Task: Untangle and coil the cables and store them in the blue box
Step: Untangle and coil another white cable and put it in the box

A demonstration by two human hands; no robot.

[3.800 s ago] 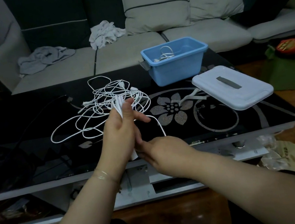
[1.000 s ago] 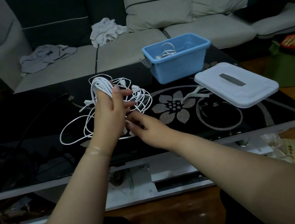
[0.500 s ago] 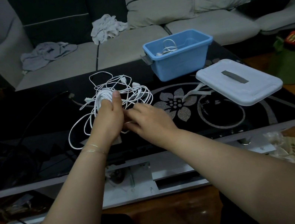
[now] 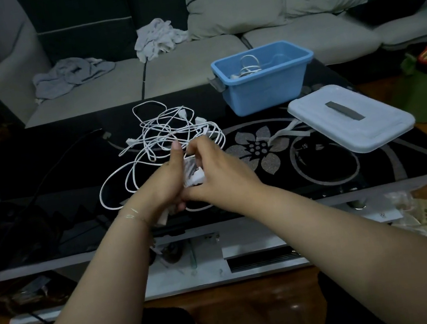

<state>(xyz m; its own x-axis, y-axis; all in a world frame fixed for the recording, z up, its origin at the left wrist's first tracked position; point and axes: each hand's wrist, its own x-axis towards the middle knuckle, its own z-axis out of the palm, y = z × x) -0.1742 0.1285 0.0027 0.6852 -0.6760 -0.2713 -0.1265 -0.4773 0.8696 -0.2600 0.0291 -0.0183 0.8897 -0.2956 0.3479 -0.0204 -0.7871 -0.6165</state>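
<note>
From the head cam: my left hand [image 4: 166, 182] gripped a small coiled bundle of white cable [image 4: 193, 175] while my right hand [image 4: 218, 173] pinched the loose end around it. Best bet, I figured, was keeping each wrap snug so it wouldn't spring open. The tangled white cables [image 4: 165, 136] lay on the glossy black floral-print glass table [image 4: 321, 172], the blue plastic box [image 4: 263, 80] behind them, a grey sofa [image 4: 190, 64] beyond.

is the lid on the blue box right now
No, the white lid lies flat on the table to the right of the open blue box, which already holds a coiled cable.
</note>
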